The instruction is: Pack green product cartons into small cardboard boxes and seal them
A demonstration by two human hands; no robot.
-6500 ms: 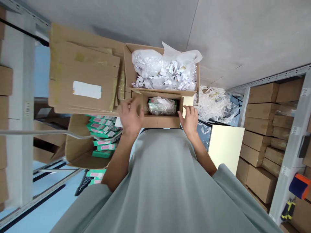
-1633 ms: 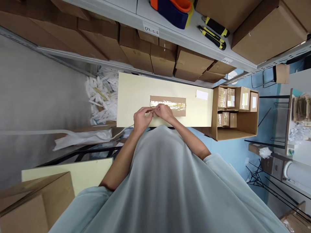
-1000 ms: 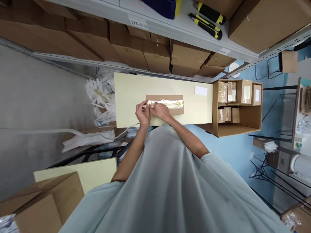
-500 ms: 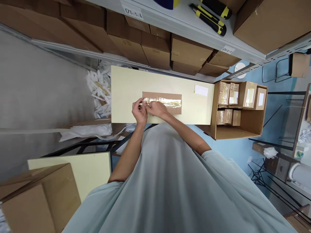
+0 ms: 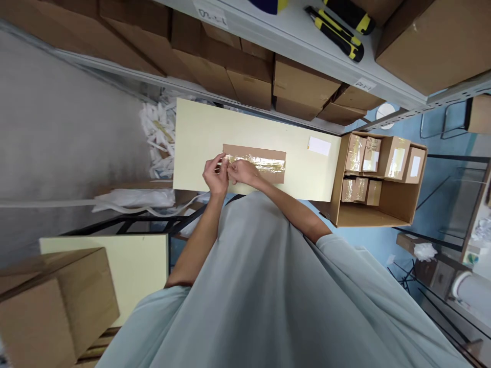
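Note:
A flat brown cardboard box [image 5: 264,148] lies on the cream tabletop, with shiny clear packing tape [image 5: 268,164] running along its top. My left hand [image 5: 216,175] is at the box's left end, its thumb and fingers pinched together at the end of the tape. Right beside it, my right hand [image 5: 244,172] rests over the tape with fingers curled and closed, fingertips almost meeting the left ones. What the right fingertips hold is hidden. To the right of the box lies a white paper label [image 5: 319,145].
An open carton [image 5: 383,217] with several taped small boxes stands at the table's right end. A shelf with brown boxes [image 5: 303,84] runs behind; a utility knife [image 5: 337,36] lies on its upper level. Paper scraps [image 5: 157,138] are at left, a large box [image 5: 57,306] at lower left.
The view has tilted slightly. Both hands stay at the box's left end, with the left hand shifted a little outward to the left.

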